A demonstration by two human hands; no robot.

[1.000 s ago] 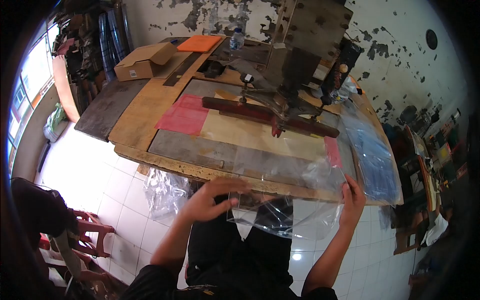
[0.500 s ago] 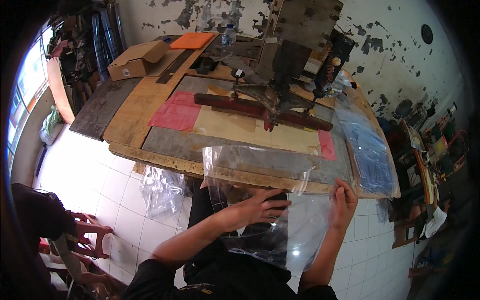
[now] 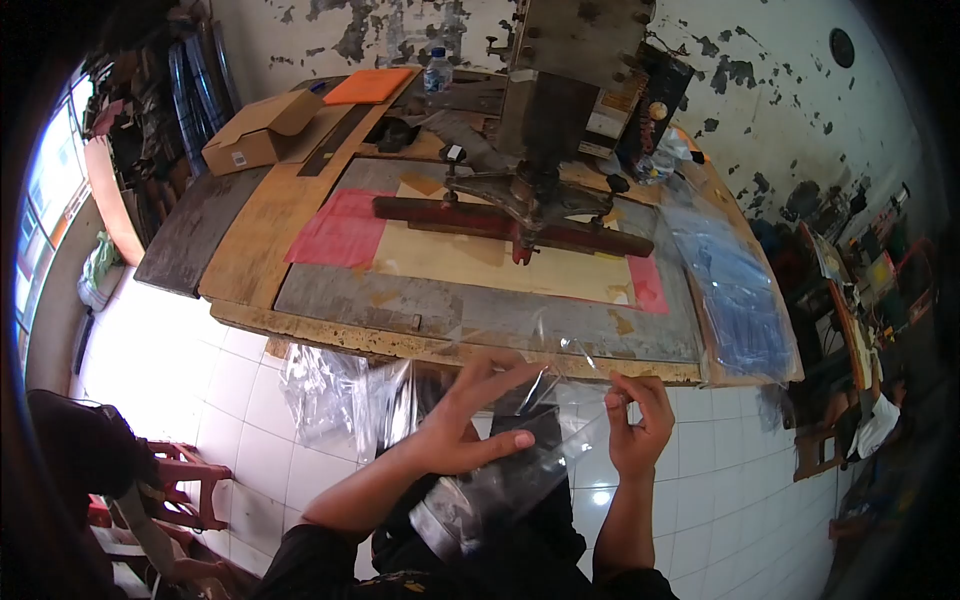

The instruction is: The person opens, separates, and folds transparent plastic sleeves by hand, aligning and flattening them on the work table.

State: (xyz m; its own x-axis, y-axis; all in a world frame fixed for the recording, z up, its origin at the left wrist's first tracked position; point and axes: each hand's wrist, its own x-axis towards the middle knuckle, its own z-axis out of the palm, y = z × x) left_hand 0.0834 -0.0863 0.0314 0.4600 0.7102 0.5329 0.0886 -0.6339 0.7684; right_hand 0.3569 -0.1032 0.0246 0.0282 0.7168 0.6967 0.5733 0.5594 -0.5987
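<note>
Just in front of the worktable (image 3: 330,330), support the clear plastic film (image 3: 560,455) without creasing; guide lightly with the left hand (image 3: 465,425), spread wide, cannot tell whether touching; pinch evenly with the right hand (image 3: 640,425), grasping the film's edge.

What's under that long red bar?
Beneath the red bar lies a cream sheet, a pink piece at each end, over a grey board. Whatever the bar itself covers is hidden.

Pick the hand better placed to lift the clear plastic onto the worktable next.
Right hand, probably: its fingers appear to pinch the clear plastic, near the worktable's front edge. The left hand is spread open, with no visible grip on it.
</note>
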